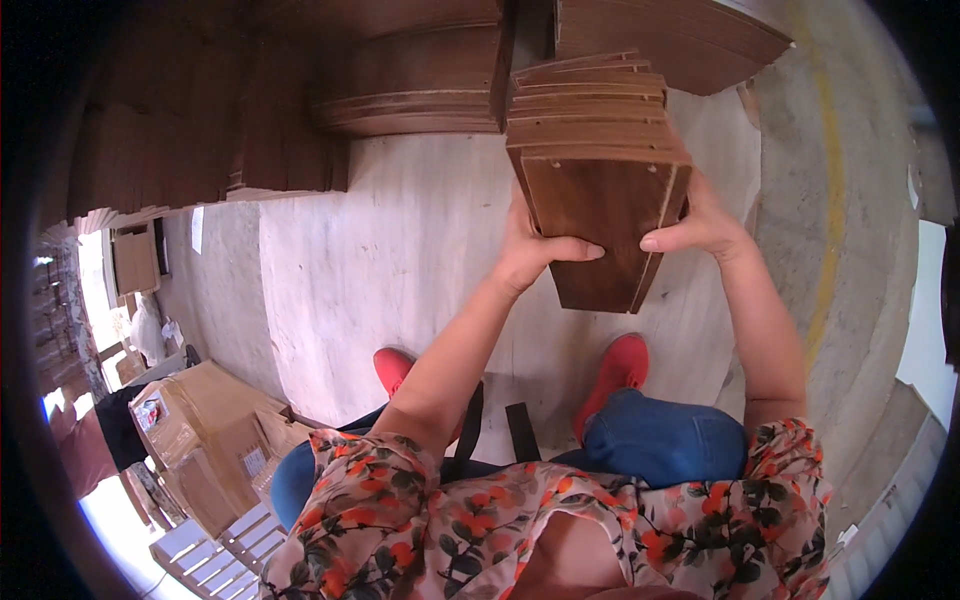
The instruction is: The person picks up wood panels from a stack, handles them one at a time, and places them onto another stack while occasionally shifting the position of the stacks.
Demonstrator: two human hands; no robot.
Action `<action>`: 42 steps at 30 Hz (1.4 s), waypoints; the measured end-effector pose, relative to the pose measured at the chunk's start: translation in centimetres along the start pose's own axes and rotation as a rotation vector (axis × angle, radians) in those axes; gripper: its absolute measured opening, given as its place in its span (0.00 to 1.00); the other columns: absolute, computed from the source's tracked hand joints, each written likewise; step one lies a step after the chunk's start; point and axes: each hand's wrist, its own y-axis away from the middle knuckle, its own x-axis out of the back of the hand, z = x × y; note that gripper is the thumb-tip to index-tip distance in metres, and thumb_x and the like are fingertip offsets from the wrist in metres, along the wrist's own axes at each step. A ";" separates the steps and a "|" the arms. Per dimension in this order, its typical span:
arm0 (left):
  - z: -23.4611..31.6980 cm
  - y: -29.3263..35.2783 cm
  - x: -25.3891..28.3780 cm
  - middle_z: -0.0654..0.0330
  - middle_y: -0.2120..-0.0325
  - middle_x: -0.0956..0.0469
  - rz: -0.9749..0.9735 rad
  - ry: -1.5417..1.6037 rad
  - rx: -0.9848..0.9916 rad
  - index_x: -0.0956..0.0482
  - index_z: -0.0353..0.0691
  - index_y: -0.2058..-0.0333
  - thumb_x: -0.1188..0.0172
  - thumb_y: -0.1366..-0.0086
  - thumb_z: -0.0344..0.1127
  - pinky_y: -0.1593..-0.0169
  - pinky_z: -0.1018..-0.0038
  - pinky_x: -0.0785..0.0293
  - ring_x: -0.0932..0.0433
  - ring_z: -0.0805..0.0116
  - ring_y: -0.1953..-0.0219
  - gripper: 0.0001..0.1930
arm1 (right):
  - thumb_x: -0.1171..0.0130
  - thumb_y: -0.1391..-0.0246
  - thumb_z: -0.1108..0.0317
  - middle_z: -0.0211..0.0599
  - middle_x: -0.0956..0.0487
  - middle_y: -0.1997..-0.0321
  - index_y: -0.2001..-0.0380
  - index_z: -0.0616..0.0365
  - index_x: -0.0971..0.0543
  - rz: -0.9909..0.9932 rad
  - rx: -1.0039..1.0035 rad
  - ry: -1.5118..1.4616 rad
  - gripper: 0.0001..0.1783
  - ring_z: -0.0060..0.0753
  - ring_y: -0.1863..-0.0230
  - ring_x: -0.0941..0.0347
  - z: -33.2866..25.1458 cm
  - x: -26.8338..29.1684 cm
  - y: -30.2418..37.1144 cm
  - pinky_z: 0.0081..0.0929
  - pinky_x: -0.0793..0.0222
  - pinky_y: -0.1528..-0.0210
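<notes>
Both hands grip a stack of dark brown wooden boards (597,205) in front of me. The boards are thin and fanned unevenly at the far end, with small light holes near the front board's far corners. My left hand (528,243) is closed on the stack's left side, its thumb lying across the front board. On the right side, my right hand (703,222) holds the opposite edge with the thumb pressed toward the same face. The other fingers of both hands are mostly hidden behind the boards.
Larger piles of brown boards (410,85) line the far side, with another pile (670,40) at the far right. Cardboard boxes (215,430) and a white slatted crate (215,555) stand at the left. A yellow line (832,200) runs along the floor at the right.
</notes>
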 end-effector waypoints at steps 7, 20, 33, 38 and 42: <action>-2.4 -0.5 -1.2 0.48 0.42 0.48 -0.053 -0.494 -0.207 0.61 0.34 0.36 0.22 0.67 0.40 0.37 0.62 0.45 0.44 0.53 0.39 0.65 | 0.29 0.85 0.66 0.42 0.41 0.36 0.34 0.60 0.52 0.193 -0.011 -0.384 0.68 0.37 0.33 0.48 2.8 1.6 2.2 0.31 0.56 0.33; -2.5 -1.6 -0.6 0.46 0.37 0.56 0.009 -0.586 -0.143 0.67 0.33 0.36 0.21 0.68 0.44 0.34 0.62 0.50 0.51 0.51 0.35 0.70 | 0.32 0.80 0.66 0.40 0.38 0.38 0.35 0.60 0.48 0.214 -0.041 -0.495 0.61 0.38 0.37 0.44 4.9 2.4 2.2 0.32 0.51 0.35; -2.8 -2.0 -0.9 0.53 0.34 0.62 -0.377 -0.255 0.120 0.85 0.49 0.38 0.21 0.68 0.35 0.33 0.63 0.57 0.59 0.58 0.32 0.77 | 0.19 0.89 0.57 0.37 0.50 0.30 0.33 0.56 0.57 0.036 0.035 -0.316 0.78 0.34 0.30 0.56 5.4 2.8 5.8 0.30 0.61 0.32; -3.7 -1.8 -0.9 0.57 0.34 0.60 -0.406 -0.248 0.049 0.85 0.54 0.38 0.22 0.67 0.28 0.33 0.63 0.53 0.57 0.61 0.33 0.76 | 0.20 0.87 0.62 0.37 0.50 0.30 0.32 0.54 0.61 0.065 -0.018 -0.136 0.78 0.35 0.30 0.57 4.5 2.3 5.9 0.30 0.63 0.32; -4.4 -2.1 -0.5 0.58 0.34 0.60 -0.442 -0.250 0.140 0.85 0.55 0.38 0.22 0.67 0.27 0.34 0.64 0.53 0.57 0.62 0.33 0.76 | 0.22 0.85 0.64 0.37 0.50 0.30 0.32 0.53 0.59 0.087 -0.045 -0.171 0.75 0.35 0.30 0.57 4.7 2.2 5.8 0.30 0.63 0.31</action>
